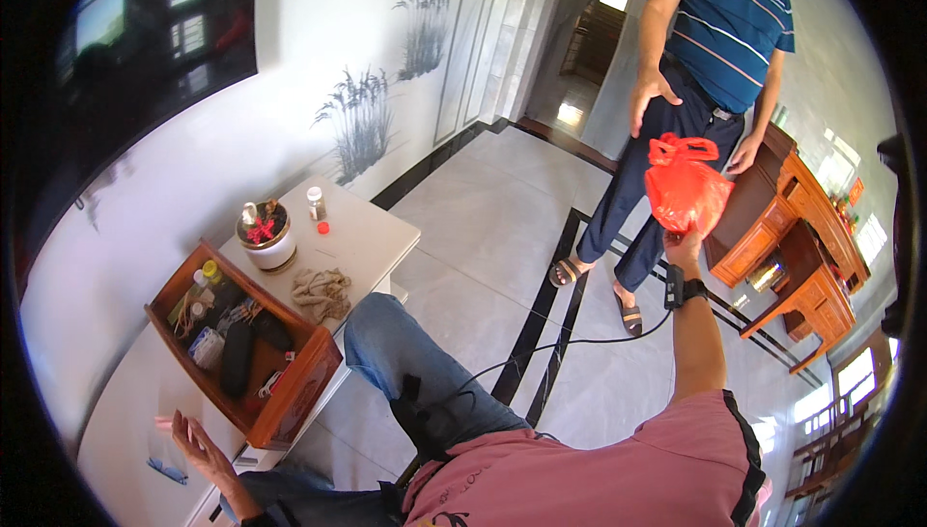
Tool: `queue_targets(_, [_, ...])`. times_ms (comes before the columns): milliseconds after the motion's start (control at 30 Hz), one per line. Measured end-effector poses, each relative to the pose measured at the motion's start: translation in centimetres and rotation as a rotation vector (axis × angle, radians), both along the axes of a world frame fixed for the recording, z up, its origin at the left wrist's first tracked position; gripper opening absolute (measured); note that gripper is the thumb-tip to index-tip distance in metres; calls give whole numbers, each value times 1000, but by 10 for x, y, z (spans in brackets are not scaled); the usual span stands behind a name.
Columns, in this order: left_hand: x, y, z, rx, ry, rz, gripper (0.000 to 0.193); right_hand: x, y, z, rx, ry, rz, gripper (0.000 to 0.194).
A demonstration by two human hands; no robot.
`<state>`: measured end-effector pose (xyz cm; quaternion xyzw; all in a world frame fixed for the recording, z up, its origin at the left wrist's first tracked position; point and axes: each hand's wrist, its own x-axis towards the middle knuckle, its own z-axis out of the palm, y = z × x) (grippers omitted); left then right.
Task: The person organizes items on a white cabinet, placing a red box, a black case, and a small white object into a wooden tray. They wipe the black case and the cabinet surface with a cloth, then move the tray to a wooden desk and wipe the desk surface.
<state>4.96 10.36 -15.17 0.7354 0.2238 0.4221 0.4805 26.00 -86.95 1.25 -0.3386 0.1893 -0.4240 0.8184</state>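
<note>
My right hand (682,243) is stretched out forward and holds a red plastic bag (688,190) from below. The bag's looped handles stand up at its top, and its contents are hidden. Facing me is a person in a striped polo shirt, whose open hand (652,96) reaches toward the bag, apart from it. At the lower left, my left hand (199,447) is raised with its fingers apart and nothing in it. Close to it are a pair of glasses (168,470) on the white cabinet and a wooden drawer box (297,382) full of small items.
On the white cabinet top (376,226) are a potted plant (271,248), a small bottle (316,205), a red cap (323,228) and a crumpled cloth (321,294). A black cable (579,342) runs from my wrist device across my lap. Carved wooden furniture (789,237) stands at the right.
</note>
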Motion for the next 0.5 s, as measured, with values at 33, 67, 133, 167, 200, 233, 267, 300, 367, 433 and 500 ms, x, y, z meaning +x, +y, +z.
queue_targets(33, [0, 1, -2, 56, 38, 22, 37, 5, -6, -1, 67, 56, 26, 30])
queue_targets(67, [0, 3, -4, 89, 77, 42, 37, 12, -6, -8, 1, 16, -6, 29])
queue_targets(133, [1, 6, -8, 61, 101, 26, 37, 20, -7, -11, 133, 28, -32, 27])
queue_targets(167, [2, 8, -9, 47, 99, 11, 37, 22, -6, -8, 94, 42, -36, 26])
queue_targets(200, [2, 8, -10, 62, 116, 25, 37, 25, -5, -6, 70, 55, -87, 25])
queue_targets(233, [3, 8, -11, 75, 123, 30, 36, 27, -3, -2, 88, 65, -147, 25])
queue_targets(267, [4, 8, -11, 61, 133, 38, 36, 29, -3, 5, 36, 93, -159, 25])
queue_targets(300, [3, 8, -10, 112, 211, 102, 37, 32, -2, 11, 27, 118, -180, 26])
queue_targets(367, [2, 6, -9, 140, 172, 47, 36, 38, -8, 23, 41, 141, -213, 29])
queue_targets(433, [1, 5, -10, 117, 154, 30, 36, 44, -19, 28, 9, 135, -229, 30])
queue_targets(500, [-3, 6, -17, 93, 229, 51, 37, 53, -32, 31, 48, 122, -268, 28])
